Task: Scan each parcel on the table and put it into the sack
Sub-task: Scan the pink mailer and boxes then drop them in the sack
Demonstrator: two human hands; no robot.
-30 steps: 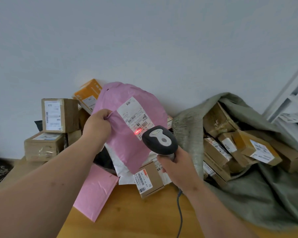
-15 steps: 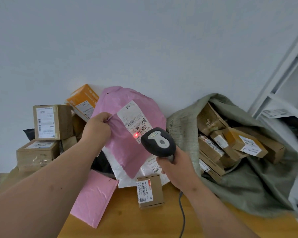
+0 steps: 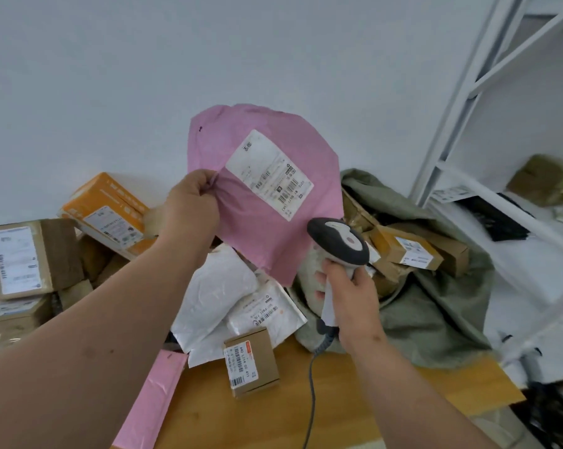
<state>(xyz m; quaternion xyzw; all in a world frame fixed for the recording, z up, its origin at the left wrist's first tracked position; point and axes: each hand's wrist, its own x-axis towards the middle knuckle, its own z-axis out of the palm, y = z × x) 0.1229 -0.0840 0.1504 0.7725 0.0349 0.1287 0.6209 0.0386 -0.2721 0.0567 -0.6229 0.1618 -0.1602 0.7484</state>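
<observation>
Wooden table (image 3: 354, 413) runs under your forearms, and nearest you on it lies a flat pink mailer (image 3: 150, 400), with a small brown box (image 3: 252, 364) just beside it, label facing up. Behind the box sit overlapping white padded mailers (image 3: 228, 303).

Your right hand (image 3: 351, 299) is wrapped around the handle of the barcode scanner (image 3: 338, 244), whose cable (image 3: 310, 384) trails down over the table toward you. The scanner head sits below and to the right of the parcel's label, just off the parcel's lower edge.

Your left hand (image 3: 192, 205) pinches the left edge of the pink parcel (image 3: 273, 196) and holds it up in the air, well above the table, with its white shipping label (image 3: 268, 173) turned toward you and tilted.

To the right, the green sack (image 3: 435, 306) lies slumped open on the table with labelled cardboard boxes (image 3: 406, 247) inside it. To the left, brown cartons (image 3: 30, 257) and an orange box (image 3: 108, 212) are piled against the wall. A white shelving unit (image 3: 500, 124) stands at far right.
</observation>
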